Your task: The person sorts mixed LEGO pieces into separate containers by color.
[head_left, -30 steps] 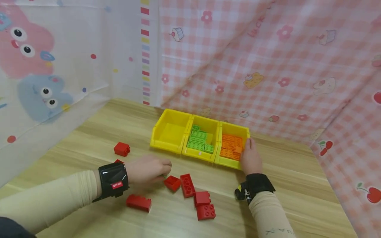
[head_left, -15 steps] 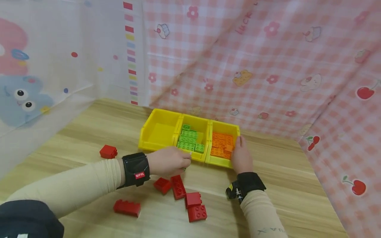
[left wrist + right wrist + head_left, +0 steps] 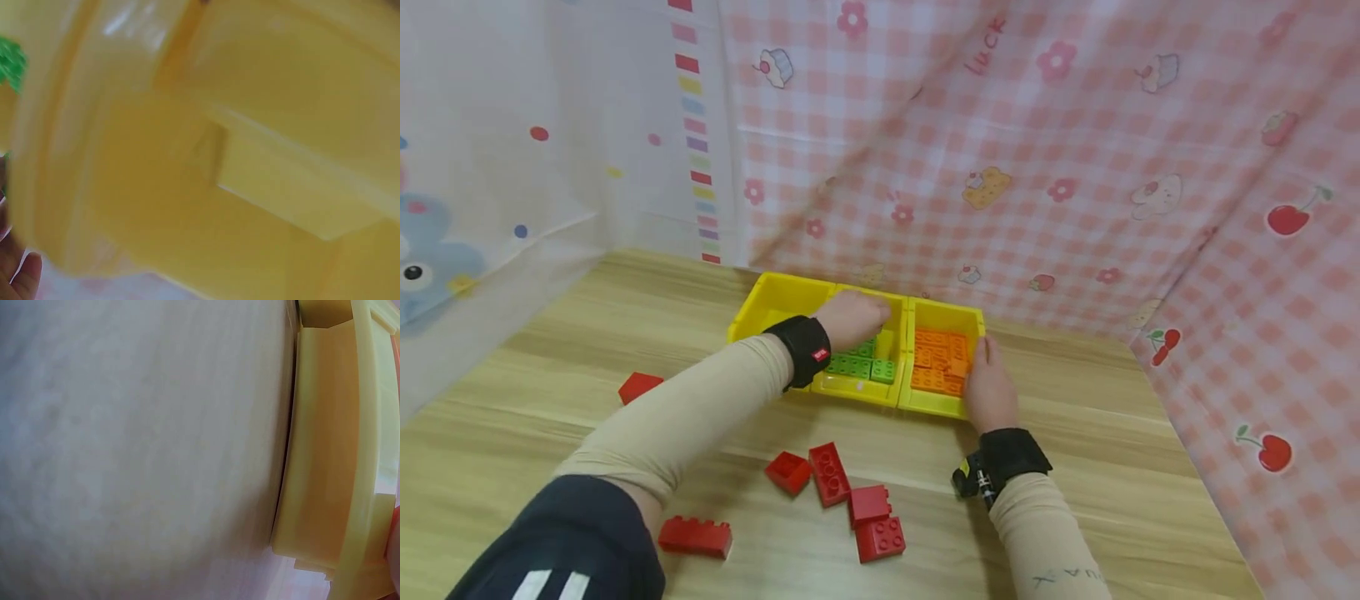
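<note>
Three yellow storage bins point(image 3: 880, 395) stand joined in a row in the head view. My left hand point(image 3: 852, 319) reaches into the middle bin with its fingers curled down, above light green toy building bricks point(image 3: 850, 367). A scrap of green point(image 3: 6, 178) shows beside its fingers in the left wrist view; most of the green brick they pinch is hidden. My right hand point(image 3: 991, 387) grips the outer side of the right bin, thumb along the rim. That bin holds orange bricks point(image 3: 936, 358). Its yellow wall point(image 3: 325, 444) fills the right of the right wrist view.
Red bricks lie loose on the wooden table: a long one point(image 3: 696, 537) at front left, one point(image 3: 638, 387) partly behind the left forearm, and several point(image 3: 829, 473) at front centre. The left bin point(image 3: 775, 293) is partly covered by the left arm. Pink checked cloth point(image 3: 925, 167) hangs behind.
My left hand has carried a small green brick from among the red ones up and right into the middle bin. My right hand keeps its grip on the bin; the head view has shifted rightward.
</note>
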{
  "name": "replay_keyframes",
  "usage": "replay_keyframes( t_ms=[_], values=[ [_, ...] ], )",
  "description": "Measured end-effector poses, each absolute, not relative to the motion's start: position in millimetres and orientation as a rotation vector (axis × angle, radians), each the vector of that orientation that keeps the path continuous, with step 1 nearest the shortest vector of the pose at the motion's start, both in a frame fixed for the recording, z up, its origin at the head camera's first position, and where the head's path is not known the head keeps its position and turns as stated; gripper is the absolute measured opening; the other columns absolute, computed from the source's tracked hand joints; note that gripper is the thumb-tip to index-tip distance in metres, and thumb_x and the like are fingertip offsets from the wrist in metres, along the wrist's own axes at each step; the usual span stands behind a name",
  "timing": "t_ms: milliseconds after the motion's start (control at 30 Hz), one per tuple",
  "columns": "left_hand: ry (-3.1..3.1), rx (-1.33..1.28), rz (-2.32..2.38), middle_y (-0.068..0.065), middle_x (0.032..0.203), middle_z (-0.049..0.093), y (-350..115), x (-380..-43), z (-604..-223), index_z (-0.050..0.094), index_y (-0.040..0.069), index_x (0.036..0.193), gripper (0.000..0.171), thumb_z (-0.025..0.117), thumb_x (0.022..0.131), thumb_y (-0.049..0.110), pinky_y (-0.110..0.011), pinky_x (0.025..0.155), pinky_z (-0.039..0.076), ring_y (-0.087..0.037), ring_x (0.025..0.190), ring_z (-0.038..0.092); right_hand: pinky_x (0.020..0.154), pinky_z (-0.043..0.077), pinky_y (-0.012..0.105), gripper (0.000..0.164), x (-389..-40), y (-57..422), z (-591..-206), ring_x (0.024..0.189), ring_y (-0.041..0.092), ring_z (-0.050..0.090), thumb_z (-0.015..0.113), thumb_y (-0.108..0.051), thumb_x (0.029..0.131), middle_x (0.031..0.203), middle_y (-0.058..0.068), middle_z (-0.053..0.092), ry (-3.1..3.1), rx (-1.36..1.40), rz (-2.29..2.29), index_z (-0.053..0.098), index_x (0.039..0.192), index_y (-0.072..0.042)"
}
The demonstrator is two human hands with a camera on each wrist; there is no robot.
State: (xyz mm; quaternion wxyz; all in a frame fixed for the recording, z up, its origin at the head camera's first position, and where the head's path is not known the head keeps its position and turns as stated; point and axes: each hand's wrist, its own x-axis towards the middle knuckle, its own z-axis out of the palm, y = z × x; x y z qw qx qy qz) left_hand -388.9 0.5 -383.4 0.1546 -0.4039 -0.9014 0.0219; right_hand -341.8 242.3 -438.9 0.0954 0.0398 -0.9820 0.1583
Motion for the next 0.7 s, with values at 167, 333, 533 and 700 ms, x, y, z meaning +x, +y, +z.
replay_keyframes(
  t_ms=[167,333,533,700],
  values=[
    [-2.726,-1.021,0.178,-0.007,0.104,0.064,3.7,-401.0,-388.2,0.068,0.009,0.104,0.020,0.053,0.092,0.001,-0.042,0.086,0.044,-0.023,0.094,0.060,0.093,0.040,0.048,0.055,-341.2,239.3,-439.0,0.112,0.038,0.050,0.046,-0.010,0.097,0.149,0.018,0.022,-2.906,0.118,0.469,0.023,0.146,0.002],
    [-2.813,-0.907,0.225,-0.006,0.111,0.064,3.2,-405.8,-398.1,0.068,0.012,0.110,0.025,0.051,0.094,0.004,-0.041,0.088,0.043,-0.026,0.102,0.058,0.090,0.043,0.047,0.055,-339.0,237.5,-438.3,0.104,0.038,0.054,0.047,-0.011,0.096,0.148,0.019,0.024,-2.897,0.125,0.444,0.025,0.145,0.003],
    [-2.870,-0.849,0.065,-0.008,0.103,0.062,6.7,-412.2,-408.1,0.068,0.009,0.107,0.023,0.052,0.093,0.001,-0.036,0.073,0.049,-0.022,0.084,0.060,0.089,0.043,0.047,0.055,-337.6,239.1,-438.0,0.111,0.038,0.051,0.047,-0.010,0.096,0.147,0.020,0.025,-2.879,0.141,0.456,0.025,0.144,0.003],
    [-2.904,-0.841,0.045,-0.008,0.102,0.062,11.1,-416.4,-413.2,0.067,0.010,0.105,0.021,0.050,0.094,0.004,-0.037,0.075,0.048,-0.023,0.085,0.060,0.090,0.042,0.048,0.056,-340.4,242.1,-440.1,0.115,0.037,0.049,0.047,-0.010,0.095,0.148,0.019,0.024,-2.875,0.134,0.457,0.025,0.145,0.002]
  ],
)
